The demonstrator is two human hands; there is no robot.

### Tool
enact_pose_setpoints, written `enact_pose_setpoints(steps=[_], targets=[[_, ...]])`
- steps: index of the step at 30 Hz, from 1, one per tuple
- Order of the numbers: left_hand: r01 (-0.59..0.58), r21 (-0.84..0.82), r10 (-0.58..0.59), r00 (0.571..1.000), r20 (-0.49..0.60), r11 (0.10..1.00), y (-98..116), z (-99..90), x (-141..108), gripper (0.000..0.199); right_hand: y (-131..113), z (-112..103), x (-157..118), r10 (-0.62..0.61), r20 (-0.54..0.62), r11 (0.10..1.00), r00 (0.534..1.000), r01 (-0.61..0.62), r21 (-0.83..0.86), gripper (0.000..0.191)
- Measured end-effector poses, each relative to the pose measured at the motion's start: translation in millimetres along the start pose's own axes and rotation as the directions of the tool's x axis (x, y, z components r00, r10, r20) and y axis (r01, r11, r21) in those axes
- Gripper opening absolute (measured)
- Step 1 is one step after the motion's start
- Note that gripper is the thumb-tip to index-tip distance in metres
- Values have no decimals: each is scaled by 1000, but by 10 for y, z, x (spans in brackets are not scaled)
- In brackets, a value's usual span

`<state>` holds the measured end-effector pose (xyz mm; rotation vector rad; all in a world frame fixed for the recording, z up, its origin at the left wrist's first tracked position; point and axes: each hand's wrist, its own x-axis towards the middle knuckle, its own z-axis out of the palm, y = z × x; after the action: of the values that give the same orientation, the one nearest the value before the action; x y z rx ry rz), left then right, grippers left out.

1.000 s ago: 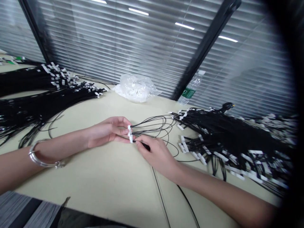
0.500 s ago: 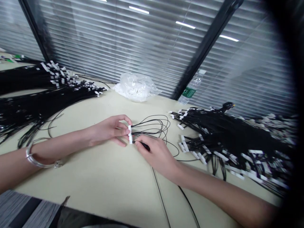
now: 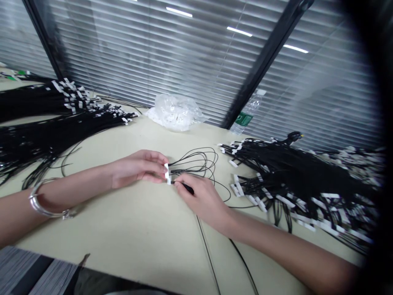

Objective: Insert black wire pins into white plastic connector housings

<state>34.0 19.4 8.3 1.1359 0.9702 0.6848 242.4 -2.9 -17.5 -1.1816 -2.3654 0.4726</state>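
Note:
A narrow white connector strip [image 3: 167, 173] stands near the middle of the table, with thin black looped cables [image 3: 202, 157] running out of its right side. My left hand [image 3: 139, 167] holds the strip from the left between its fingertips. From the right, my right hand [image 3: 204, 196] pinches a black cable piece [image 3: 188, 188] just beside the strip's lower end. Parts of the cables are hidden behind my right hand.
Bundles of black cables with white ends [image 3: 61, 127] lie on the left. More cables with white connectors [image 3: 294, 172] are heaped on the right. A clear plastic bag [image 3: 176, 112] and a bottle [image 3: 245, 116] stand at the back by the blinds. Loose cables trail to the front edge.
My left hand has shifted slightly left, and its fingers are closer together around the strip. The strip has moved a little left. My right hand has hardly moved.

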Motion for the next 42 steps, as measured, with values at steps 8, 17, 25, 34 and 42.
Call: enact_pose_setpoints(steps=[8,17,25,34,42], targets=[[-78,108,66,992,111,991,-10,22,-18,18,-6,-11,-16,-10,3,999,1000,10,-30,20],[-111,114,93,984,151,987,19,25,-19,13,-30,-17,-15,-126,-6,985,992,124,-122,24],[-179,81,164,973,160,981,8,66,-58,20,-33,-50,-10,-83,-27,996,996,84,29,20],[-227,125,211,969,128,966,28,157,-94,12,-101,-302,32,96,207,941,974,-157,300,18],[-303,135,279,945,173,943,-22,181,-89,13,-202,-398,-25,65,168,991,984,-83,104,20]])
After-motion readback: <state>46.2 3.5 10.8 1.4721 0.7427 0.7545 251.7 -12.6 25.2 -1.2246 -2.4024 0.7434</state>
